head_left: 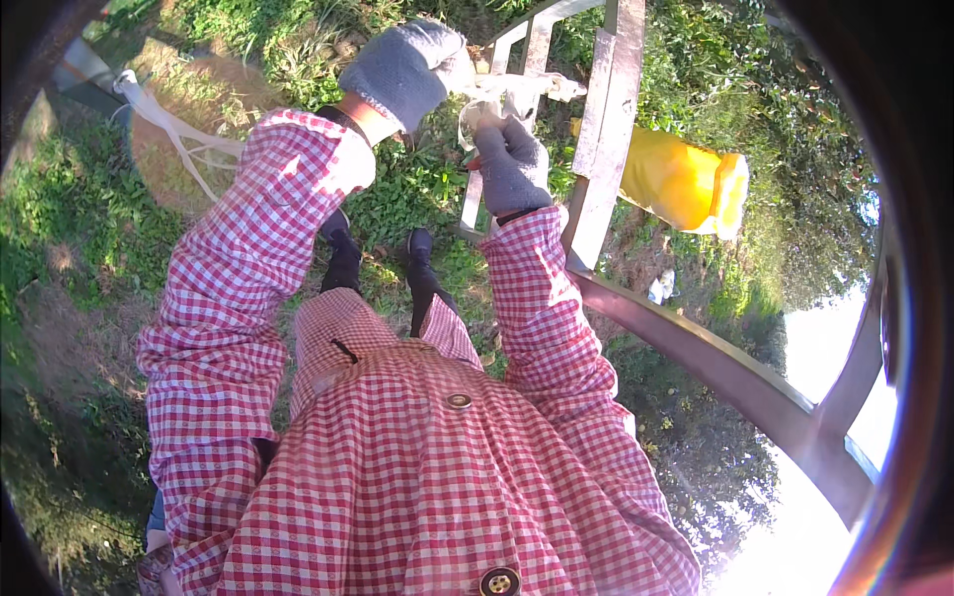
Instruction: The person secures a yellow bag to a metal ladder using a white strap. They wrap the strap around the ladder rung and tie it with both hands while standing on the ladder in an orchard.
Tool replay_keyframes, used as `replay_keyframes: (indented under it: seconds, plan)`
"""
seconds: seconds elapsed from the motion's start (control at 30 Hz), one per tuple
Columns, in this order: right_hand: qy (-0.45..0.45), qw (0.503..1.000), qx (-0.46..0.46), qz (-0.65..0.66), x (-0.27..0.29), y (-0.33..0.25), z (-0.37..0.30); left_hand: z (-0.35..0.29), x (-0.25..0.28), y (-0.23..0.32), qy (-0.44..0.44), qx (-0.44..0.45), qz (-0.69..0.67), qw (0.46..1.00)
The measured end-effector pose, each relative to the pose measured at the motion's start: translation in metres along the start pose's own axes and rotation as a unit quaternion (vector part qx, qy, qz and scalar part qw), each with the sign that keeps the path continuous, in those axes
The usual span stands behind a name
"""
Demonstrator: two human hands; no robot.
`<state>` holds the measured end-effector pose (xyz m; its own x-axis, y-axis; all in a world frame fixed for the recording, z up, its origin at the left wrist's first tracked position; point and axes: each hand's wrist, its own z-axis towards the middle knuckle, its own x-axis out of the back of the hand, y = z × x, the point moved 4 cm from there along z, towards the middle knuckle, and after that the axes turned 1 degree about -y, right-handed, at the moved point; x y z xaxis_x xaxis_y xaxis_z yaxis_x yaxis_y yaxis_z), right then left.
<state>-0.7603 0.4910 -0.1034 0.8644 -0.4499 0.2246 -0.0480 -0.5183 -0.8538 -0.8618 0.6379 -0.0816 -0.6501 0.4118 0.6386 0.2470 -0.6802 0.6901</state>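
My left hand [409,77], in a grey knitted glove, is closed at the left end of a white, twisted plastic-like strip [547,87]. That strip lies across a pale metal frame [606,119]. Just below it, my right hand [512,169], gloved the same way, has its fingers closed on a loop of thin, whitish translucent material [467,124]. Bright light washes out the fingertips, so how the loop joins the strip cannot be made out. A small reddish spot shows by the right fingers.
A yellow cylindrical container or sack [686,184] is beyond the frame at right. A curved metal rail [715,358] runs toward the lower right. White strips [174,124] hang from a post at left. Grass and weeds [397,199] cover the ground around my feet.
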Motion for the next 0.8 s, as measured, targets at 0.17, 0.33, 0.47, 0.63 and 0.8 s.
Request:
replay_keyframes:
  seconds: [0.17,0.33,0.47,0.63,0.8]
  plan:
    - [0.029,0.983,0.11,-0.147,-0.008,-0.018,-0.012,-0.038,-0.048,-0.038,0.178,0.399,-0.627,0.645]
    - [-0.003,0.927,0.148,-0.345,-0.003,-0.047,-0.012,-0.049,-0.043,-0.024,0.081,0.4,-0.589,0.698]
    - [0.024,0.9,0.153,-0.408,-0.001,-0.057,-0.019,-0.045,-0.034,-0.013,-0.027,0.346,-0.492,0.798]
    - [0.042,0.882,0.15,-0.444,0.001,-0.051,-0.017,-0.041,-0.014,0.007,-0.139,0.159,-0.132,0.968]
    - [0.098,0.892,0.223,-0.381,0.016,-0.036,-0.016,-0.029,-0.015,-0.008,-0.087,0.129,-0.007,0.988]
